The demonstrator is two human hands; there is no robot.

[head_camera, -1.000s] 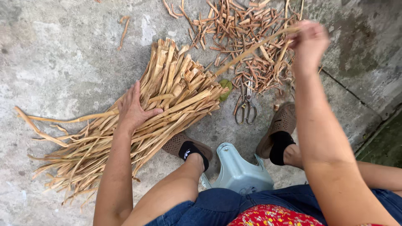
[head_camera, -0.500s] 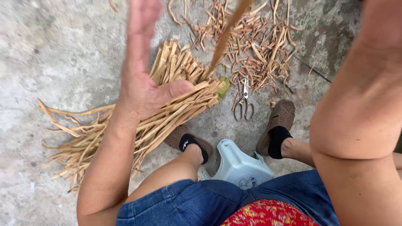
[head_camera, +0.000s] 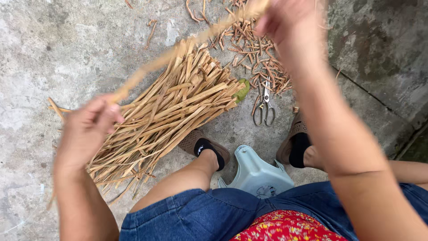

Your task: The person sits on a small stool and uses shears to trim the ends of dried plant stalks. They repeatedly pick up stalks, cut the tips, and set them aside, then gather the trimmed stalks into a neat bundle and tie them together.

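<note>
Strip of pale, dried plant fibre, long, flat and motion-blurred, hangs stretched above the concrete floor; the left hand pinches its lower end in a clenched grip, the right hand grasps the upper end; judging by the scene, a large bundle of strips lies sorted below, shorter trimmings lie scattered near the scissors, so work looks well advanced but unfinished.

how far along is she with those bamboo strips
Done: a large fanned pile of strips lies on the concrete, with short trimmings heaped behind the scissors. In hand: one long strip, held between left hand and right hand. Left: cannot tell.
</note>
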